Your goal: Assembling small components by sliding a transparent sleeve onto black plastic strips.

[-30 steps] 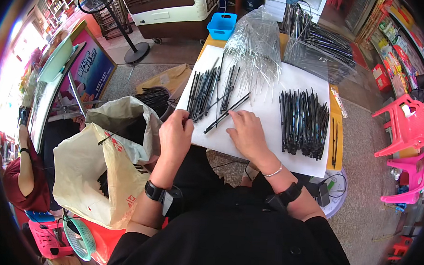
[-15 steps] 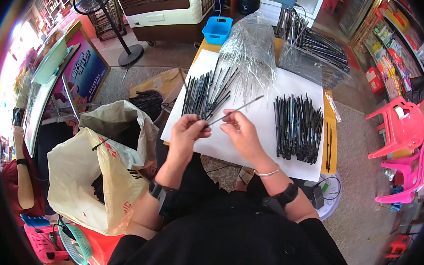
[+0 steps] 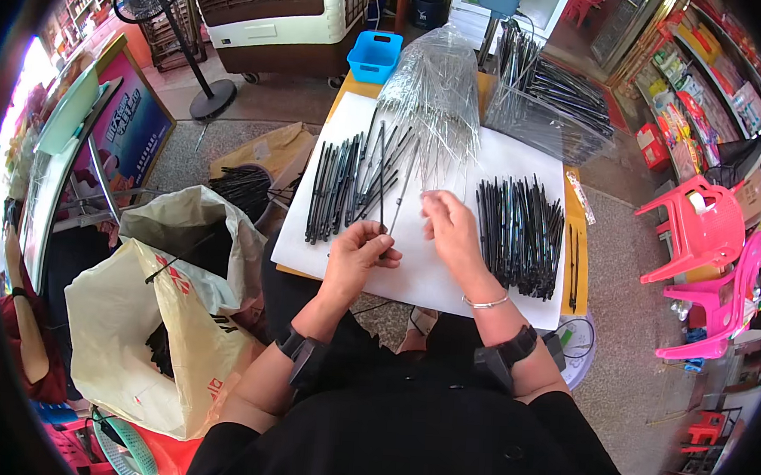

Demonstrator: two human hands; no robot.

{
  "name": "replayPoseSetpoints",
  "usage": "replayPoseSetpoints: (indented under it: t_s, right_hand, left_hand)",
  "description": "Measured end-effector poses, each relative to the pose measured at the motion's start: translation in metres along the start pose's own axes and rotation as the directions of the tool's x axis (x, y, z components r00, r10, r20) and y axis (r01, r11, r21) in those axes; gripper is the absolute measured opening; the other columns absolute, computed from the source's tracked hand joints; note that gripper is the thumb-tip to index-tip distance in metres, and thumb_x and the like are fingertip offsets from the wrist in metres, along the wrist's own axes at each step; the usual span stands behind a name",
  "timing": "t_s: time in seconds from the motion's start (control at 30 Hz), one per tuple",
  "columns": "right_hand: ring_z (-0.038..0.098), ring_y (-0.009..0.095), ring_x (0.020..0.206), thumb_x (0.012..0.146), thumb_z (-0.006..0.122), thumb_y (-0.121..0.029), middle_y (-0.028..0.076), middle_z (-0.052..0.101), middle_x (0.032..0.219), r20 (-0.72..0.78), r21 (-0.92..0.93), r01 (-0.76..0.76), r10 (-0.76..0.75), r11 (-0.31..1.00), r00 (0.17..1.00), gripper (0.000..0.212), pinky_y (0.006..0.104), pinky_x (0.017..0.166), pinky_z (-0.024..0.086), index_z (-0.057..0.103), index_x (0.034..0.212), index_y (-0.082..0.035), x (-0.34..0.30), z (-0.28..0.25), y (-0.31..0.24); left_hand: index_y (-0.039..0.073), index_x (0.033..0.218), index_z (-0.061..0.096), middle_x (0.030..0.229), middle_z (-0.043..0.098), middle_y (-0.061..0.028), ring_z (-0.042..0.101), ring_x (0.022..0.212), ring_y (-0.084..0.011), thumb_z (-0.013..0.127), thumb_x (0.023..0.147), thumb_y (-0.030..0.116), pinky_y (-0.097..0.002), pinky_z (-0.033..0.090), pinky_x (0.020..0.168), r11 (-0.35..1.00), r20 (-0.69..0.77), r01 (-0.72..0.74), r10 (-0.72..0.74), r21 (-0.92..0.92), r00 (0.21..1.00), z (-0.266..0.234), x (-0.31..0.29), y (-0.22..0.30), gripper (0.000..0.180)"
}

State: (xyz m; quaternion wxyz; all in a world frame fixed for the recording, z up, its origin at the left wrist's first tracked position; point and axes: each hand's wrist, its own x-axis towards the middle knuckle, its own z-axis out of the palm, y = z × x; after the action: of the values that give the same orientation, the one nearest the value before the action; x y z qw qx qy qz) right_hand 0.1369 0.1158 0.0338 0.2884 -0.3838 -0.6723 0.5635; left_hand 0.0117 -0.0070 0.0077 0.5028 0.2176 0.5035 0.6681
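Pinched between the thumb and fingers of my left hand [image 3: 362, 258] is a thin black rod [image 3: 398, 201], which points up and away over the white sheet. Another black rod beside it overlaps the loose ones, so I cannot tell whether it is held too. My right hand [image 3: 454, 233] hovers to the right with bent fingers apart and nothing visible in them. Left of the hands lies a loose pile of black rods [image 3: 336, 188]; a denser row of black rods [image 3: 520, 236] lies to the right. Beyond my hands, thin metal wires [image 3: 434, 111] spill from a clear plastic bag [image 3: 433, 60].
A white sheet [image 3: 430, 283] covers the yellow table [image 3: 580, 274]. At its far side are a blue basket [image 3: 374, 57] and a clear box [image 3: 545, 130] with black rods. Open sacks [image 3: 122, 327] stand at my left; pink chairs [image 3: 699, 228] are at the right.
My right hand has come off the rod and moved a little right. My left hand has shifted right and lower, and its rod has swung from slanting right to nearly upright.
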Motion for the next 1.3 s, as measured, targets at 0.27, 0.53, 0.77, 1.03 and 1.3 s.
replayPoseSetpoints:
  t_s: [0.27,0.53,0.77,1.03,1.3]
  right_hand:
    - [0.062,0.036,0.076,0.083,0.059,-0.019,0.016,0.062,0.082,-0.099,-0.784,0.133,-0.334,0.607,0.937,0.018,0.0442,0.068,0.049,0.058,0.084,0.0,0.037,0.005,0.033]
    - [0.061,0.036,0.07,0.083,0.056,-0.014,0.016,0.061,0.074,-0.112,-0.77,0.102,-0.291,0.629,0.95,0.012,0.0455,0.063,0.047,0.055,0.079,-0.002,-0.023,-0.021,0.012]
    - [0.055,0.033,0.061,0.08,0.06,-0.007,0.012,0.057,0.069,-0.228,-0.757,0.226,-0.571,0.613,0.788,0.008,0.0395,0.057,0.046,0.053,0.077,-0.003,-0.031,-0.049,-0.014]
    - [0.06,0.01,0.068,0.089,0.059,-0.005,0.004,0.062,0.081,-0.311,0.177,0.325,-0.26,0.929,0.914,0.007,0.0245,0.064,0.051,0.057,0.091,0.001,0.018,-0.027,-0.015]
    - [0.061,0.012,0.068,0.093,0.049,-0.003,0.007,0.062,0.082,-0.372,0.007,0.525,-0.485,0.851,0.791,0.004,0.0246,0.067,0.052,0.05,0.091,0.001,0.023,-0.029,-0.017]
  left_hand:
    - [-0.002,0.097,0.052,0.084,0.06,-0.0078,0.065,0.073,-0.0176,0.056,0.09,0.003,-0.0282,0.057,0.067,0.998,0.0,0.006,-0.006,-0.061,1.0,0.0,0.001,0.001,0.01]
    - [0.001,0.096,0.053,0.086,0.06,-0.0078,0.065,0.074,-0.0191,0.055,0.091,0.003,-0.0302,0.056,0.067,0.994,-0.02,0.018,-0.02,-0.104,1.0,-0.004,0.004,0.001,0.007]
    - [0.0,0.099,0.053,0.088,0.061,-0.0077,0.065,0.078,-0.0182,0.057,0.089,0.001,-0.0294,0.056,0.072,0.996,0.06,0.02,-0.014,-0.09,0.998,-0.004,0.005,-0.005,0.011]
    - [0.002,0.099,0.054,0.09,0.062,-0.0077,0.064,0.079,-0.0179,0.058,0.088,0.002,-0.0299,0.055,0.073,0.992,0.066,0.07,-0.063,-0.107,0.996,0.005,0.005,-0.002,0.012]
    - [0.004,0.098,0.056,0.091,0.063,-0.0082,0.064,0.078,-0.0179,0.059,0.088,0.002,-0.0301,0.054,0.071,0.989,0.058,0.061,-0.054,-0.133,0.997,0.004,0.007,-0.002,0.011]
